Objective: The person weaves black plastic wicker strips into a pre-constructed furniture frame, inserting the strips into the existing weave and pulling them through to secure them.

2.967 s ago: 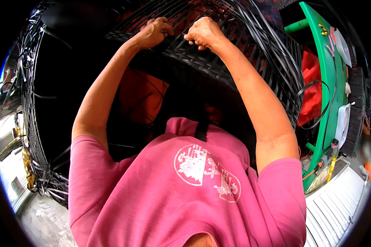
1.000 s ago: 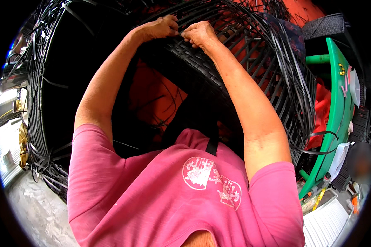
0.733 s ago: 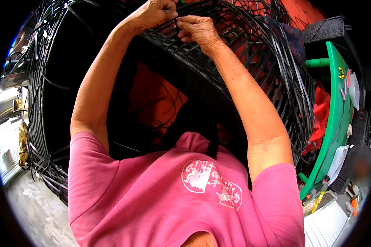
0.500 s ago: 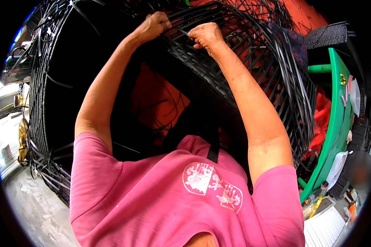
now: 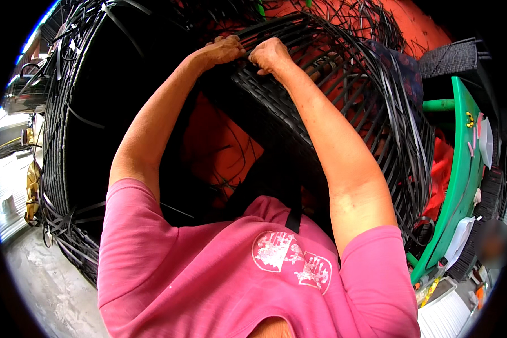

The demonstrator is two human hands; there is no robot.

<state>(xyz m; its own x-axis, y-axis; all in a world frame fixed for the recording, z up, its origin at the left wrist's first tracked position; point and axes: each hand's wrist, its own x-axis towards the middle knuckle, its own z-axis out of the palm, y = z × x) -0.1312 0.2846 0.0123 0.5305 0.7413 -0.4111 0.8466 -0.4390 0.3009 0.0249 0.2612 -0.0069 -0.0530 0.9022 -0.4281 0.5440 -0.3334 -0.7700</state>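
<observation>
Filling the nearest, lower part of the view: a pink shirt (image 5: 231,281) with a white print, both bare forearms rising from it toward the top. Standing just to the right: a green plastic chair (image 5: 462,186), with white papers and small clutter at its foot. Lying at lower left: bare grey concrete floor (image 5: 45,287). Curving beyond the arms: a large black woven frame (image 5: 372,112), half woven, loose black strips trailing off its right side and crowding the space around the wrists. Showing through its gaps: orange-red ground. Pressing knuckle to knuckle at the far top edge of the weave: left hand (image 5: 222,50) and right hand (image 5: 270,55), both curled tight, pinching a black strip (image 5: 248,63) right at the rim, between the two fists.
</observation>
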